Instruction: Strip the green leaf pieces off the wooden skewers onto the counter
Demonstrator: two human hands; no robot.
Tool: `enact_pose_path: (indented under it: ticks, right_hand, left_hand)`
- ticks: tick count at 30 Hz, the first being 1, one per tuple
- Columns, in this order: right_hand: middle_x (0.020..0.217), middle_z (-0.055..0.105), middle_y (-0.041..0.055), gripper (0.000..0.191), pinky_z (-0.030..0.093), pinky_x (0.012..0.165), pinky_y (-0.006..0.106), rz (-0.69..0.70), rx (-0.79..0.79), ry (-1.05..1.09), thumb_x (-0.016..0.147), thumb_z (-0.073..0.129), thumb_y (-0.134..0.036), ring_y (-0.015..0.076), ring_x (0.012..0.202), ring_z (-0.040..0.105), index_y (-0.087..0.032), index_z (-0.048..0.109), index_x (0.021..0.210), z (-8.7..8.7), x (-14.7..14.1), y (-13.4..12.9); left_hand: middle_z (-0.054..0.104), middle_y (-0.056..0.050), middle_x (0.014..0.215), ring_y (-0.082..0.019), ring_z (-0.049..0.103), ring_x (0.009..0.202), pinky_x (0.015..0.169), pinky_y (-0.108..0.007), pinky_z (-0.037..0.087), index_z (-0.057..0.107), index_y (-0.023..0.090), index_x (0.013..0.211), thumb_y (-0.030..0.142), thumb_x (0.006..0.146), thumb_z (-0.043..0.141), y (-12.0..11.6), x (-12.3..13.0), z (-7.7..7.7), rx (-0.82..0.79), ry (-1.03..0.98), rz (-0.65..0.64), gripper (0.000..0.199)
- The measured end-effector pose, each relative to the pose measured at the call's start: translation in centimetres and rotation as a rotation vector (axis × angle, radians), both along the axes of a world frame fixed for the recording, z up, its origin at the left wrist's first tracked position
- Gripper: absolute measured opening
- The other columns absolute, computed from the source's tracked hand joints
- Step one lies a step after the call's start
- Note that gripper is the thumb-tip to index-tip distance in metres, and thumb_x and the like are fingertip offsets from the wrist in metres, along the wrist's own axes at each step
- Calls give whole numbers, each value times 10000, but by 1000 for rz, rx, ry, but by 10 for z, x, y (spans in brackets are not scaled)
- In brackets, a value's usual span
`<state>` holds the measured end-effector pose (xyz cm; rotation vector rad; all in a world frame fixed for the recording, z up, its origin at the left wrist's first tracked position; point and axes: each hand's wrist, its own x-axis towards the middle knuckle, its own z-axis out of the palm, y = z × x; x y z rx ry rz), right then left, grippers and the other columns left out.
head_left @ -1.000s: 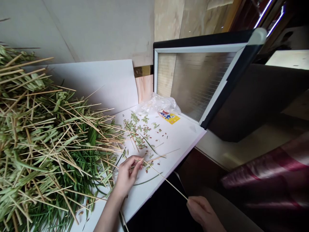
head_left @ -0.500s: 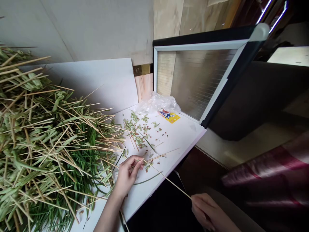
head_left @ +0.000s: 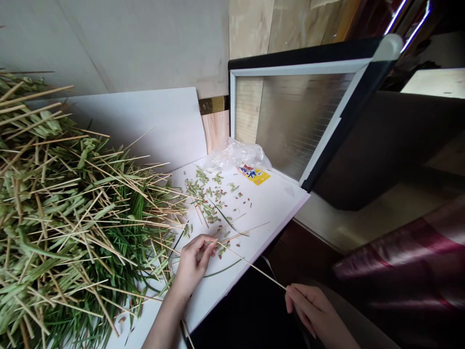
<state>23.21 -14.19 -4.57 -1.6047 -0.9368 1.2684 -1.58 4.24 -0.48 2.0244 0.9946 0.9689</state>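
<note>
1. The left hand is closed in a tight pinch, its fingertips curled over one end of a thin straw-coloured stick. Whether a green shred is caught in that pinch too is too small to tell.
2. The right hand grasps the stick's other end between thumb and fingers, out past the edge of the desk, with its remaining fingers loosely spread. The stick runs straight between the two hands, slanting across the desk's corner and over its edge.
3. The white desk lies beneath the left hand, which rests just above its surface. A long green leaf strip lies on the desk just beside that hand.
4. A large heap of green leaf blades and pale stripped stalks sits right beside the left hand, its stalk ends poking out over the desk.
5. Farther out lie scattered green and brown leaf scraps, then a crumpled clear plastic bag and a yellow printed packet. A glazed panel in a dark frame stands behind them, and a pink-red cloth hangs at the right.
</note>
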Motion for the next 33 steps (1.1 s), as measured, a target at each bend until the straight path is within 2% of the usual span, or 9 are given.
enact_pose_path:
  ticks: [3, 9, 11, 15, 20, 25, 28, 30, 33]
  right_hand:
    - [338, 235, -139, 532, 143, 456, 269, 1, -61, 252, 939, 481, -608, 71, 370, 123, -219, 545, 581, -7, -1, 3]
    - [441, 407, -76, 479, 276, 519, 274, -39, 119, -219, 930, 508, -576, 119, 443, 384, -182, 735, 779, -9, -13, 8]
    - [477, 432, -58, 487, 298, 508, 275, -26, 151, -284, 942, 481, -570, 135, 461, 434, -192, 748, 790, -6, -20, 10]
    - [474, 404, -65, 493, 316, 496, 272, -19, 200, -313, 974, 438, -548, 129, 432, 435, -197, 744, 812, -4, -36, 15]
    - [460, 370, -75, 484, 293, 473, 268, 0, 248, -334, 1002, 411, -522, 120, 409, 410, -201, 703, 789, -7, -52, 24]
    - [433, 322, -94, 526, 233, 436, 254, -53, 250, -183, 977, 401, -616, 100, 380, 326, -220, 592, 687, -8, -56, 32]
    - [438, 307, -98, 552, 215, 440, 256, -107, 245, -114, 951, 414, -667, 95, 394, 295, -223, 555, 656, -12, -51, 33]
    - [448, 308, -98, 549, 223, 449, 255, -122, 232, -98, 942, 432, -675, 98, 408, 304, -216, 569, 671, -18, -43, 31]
    - [459, 315, -96, 539, 254, 465, 255, -159, 215, -77, 939, 454, -669, 103, 429, 318, -211, 593, 692, -32, -25, 25]
  left_hand:
    - [690, -13, 737, -142, 655, 668, 663, -229, 509, 672, 185, 890, 325, 981, 562, -1, 0, 1, 20, -8, -13, 200]
    - [694, -23, 757, -144, 654, 667, 640, -228, 503, 667, 193, 887, 314, 986, 552, -5, 6, 0, 55, 50, -55, 194]
    - [688, -27, 758, -147, 653, 671, 638, -228, 503, 665, 193, 883, 308, 988, 543, -7, 9, -2, 58, 69, -67, 197]
    - [675, -27, 764, -150, 648, 675, 660, -238, 510, 657, 195, 904, 299, 995, 528, -14, 14, -3, 54, 83, -92, 189]
    - [683, -46, 836, -168, 659, 771, 729, -260, 512, 639, 203, 922, 273, 1015, 485, -27, 24, 0, 64, 140, -243, 193]
    - [707, -66, 898, -187, 672, 855, 775, -277, 520, 668, 212, 965, 252, 1012, 490, -34, 32, 8, 73, 155, -297, 189]
    - [726, -69, 989, -183, 689, 867, 829, -294, 537, 693, 230, 1120, 301, 990, 557, -28, 33, 15, 23, 159, -372, 201]
    - [726, -57, 1001, -176, 696, 829, 824, -294, 555, 606, 247, 1341, 363, 951, 625, -17, 32, 24, -43, 155, -397, 407]
    - [721, -33, 897, -179, 690, 766, 767, -289, 561, 463, 219, 1487, 405, 976, 567, 13, 29, 44, -20, 208, -243, 553]
